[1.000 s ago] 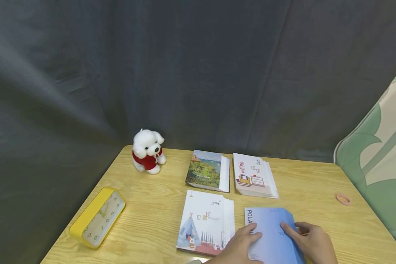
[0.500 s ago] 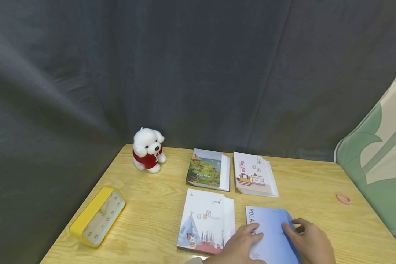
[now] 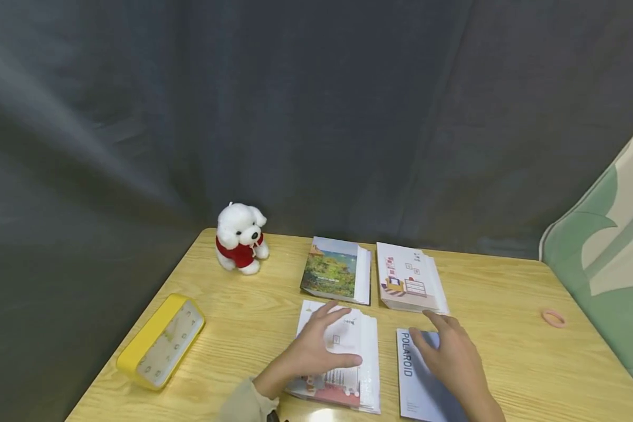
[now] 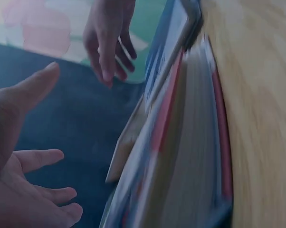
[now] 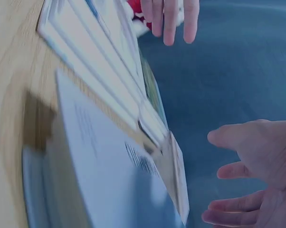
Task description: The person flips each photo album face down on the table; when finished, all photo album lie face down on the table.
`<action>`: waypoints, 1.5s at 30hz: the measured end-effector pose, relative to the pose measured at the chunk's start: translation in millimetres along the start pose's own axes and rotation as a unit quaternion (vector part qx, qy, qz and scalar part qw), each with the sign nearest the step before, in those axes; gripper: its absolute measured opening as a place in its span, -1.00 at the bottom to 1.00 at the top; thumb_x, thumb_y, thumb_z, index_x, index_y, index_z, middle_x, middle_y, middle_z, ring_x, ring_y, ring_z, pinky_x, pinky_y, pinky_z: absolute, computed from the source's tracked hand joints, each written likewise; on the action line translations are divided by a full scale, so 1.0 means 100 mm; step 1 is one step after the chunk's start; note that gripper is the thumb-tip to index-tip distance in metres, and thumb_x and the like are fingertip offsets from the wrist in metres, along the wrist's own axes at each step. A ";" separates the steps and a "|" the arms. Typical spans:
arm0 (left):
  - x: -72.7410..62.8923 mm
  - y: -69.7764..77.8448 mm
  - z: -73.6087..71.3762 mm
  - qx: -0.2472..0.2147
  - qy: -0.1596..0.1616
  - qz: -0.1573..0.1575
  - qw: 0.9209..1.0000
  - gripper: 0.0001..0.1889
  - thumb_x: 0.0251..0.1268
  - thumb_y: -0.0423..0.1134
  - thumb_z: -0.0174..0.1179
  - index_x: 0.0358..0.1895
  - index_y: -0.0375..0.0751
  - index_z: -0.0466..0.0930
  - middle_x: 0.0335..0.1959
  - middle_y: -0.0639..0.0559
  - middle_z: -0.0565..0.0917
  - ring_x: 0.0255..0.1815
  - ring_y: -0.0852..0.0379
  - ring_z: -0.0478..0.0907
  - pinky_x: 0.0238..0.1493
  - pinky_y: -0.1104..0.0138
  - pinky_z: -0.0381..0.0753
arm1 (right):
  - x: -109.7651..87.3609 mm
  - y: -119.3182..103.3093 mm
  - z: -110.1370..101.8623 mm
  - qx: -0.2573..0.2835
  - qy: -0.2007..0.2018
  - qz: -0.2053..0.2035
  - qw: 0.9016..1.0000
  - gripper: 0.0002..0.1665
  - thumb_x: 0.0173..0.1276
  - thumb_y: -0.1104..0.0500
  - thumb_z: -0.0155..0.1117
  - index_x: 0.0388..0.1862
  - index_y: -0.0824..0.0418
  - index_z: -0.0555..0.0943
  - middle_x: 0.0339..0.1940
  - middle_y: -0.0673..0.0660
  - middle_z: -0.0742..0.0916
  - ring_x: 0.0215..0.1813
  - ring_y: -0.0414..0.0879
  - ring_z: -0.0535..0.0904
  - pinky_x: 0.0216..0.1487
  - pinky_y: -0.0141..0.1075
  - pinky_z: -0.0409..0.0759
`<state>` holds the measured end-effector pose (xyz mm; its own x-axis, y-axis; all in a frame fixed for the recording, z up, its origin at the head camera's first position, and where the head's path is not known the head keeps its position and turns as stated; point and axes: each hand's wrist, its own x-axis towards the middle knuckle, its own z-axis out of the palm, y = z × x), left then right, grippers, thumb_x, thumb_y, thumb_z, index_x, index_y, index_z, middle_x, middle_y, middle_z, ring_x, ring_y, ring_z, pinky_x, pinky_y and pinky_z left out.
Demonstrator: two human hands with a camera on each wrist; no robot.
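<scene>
Four is avoided here: several photo albums lie in two rows on the table. My left hand [image 3: 312,350] hovers over the album with a tent picture [image 3: 369,357], fingers spread and thumb apart. Over the blue album lettered POLAROID [image 3: 412,398], my right hand [image 3: 452,357] is raised, fingers loosely extended and holding nothing. The right wrist view shows this blue album [image 5: 109,161] with its cover standing away from the pages, and the right hand's spread fingers beside it. Behind lie a landscape-painting album [image 3: 329,271] and a white album with a furniture drawing [image 3: 405,275].
A yellow clock [image 3: 160,343] stands at the table's left edge. A white plush dog [image 3: 240,240] in a red top sits at the back left. A pink ring-shaped band [image 3: 552,319] lies on the right. A dark curtain [image 3: 316,117] hangs behind the table.
Both hands have let go of the blue album and lifted. The left hand has moved left over the tent album; the right hand has shifted left and up above the blue one.
</scene>
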<state>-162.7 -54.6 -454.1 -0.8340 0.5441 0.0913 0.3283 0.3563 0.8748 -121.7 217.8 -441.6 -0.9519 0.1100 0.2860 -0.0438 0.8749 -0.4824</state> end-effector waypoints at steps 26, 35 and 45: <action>-0.49 -0.56 -0.23 -0.003 -0.041 -0.035 0.999 0.50 -0.62 -0.24 0.70 0.59 -0.19 -0.14 0.55 -0.34 -0.01 0.54 -0.39 -0.27 0.41 -0.27 -0.16 | 0.14 -0.49 0.77 0.071 -0.108 -0.052 0.990 -0.42 0.25 0.12 0.41 0.21 0.34 0.59 0.17 0.38 0.62 0.21 0.33 0.52 0.23 0.19 0.42; -0.45 -0.57 -0.22 -0.073 -0.045 -0.003 0.996 0.37 -0.47 -0.38 0.57 0.60 -0.10 -0.11 0.26 -0.08 0.48 0.21 -0.07 0.41 0.32 0.17 0.33 | 0.13 -0.51 0.78 0.086 -0.090 -0.044 0.991 -0.48 0.24 0.15 0.40 0.15 0.35 0.63 0.13 0.39 0.64 0.18 0.33 0.54 0.21 0.19 0.44; -0.40 -0.56 -0.22 -0.228 -0.047 0.060 0.971 0.32 -0.28 -0.57 0.41 0.63 -0.05 -0.24 0.40 -0.17 0.33 0.22 0.02 0.43 0.29 0.31 0.37 | 0.14 -0.54 0.80 0.133 -0.088 -0.005 0.987 -0.45 0.29 0.15 0.36 0.24 0.33 0.58 0.18 0.41 0.62 0.23 0.34 0.51 0.21 0.19 0.43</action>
<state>-157.3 -113.4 -496.1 -0.7503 0.6358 0.1811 0.1722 -0.0765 0.9821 -156.6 133.8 -477.8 -0.9879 -0.0022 0.1548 -0.1093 0.7180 -0.6874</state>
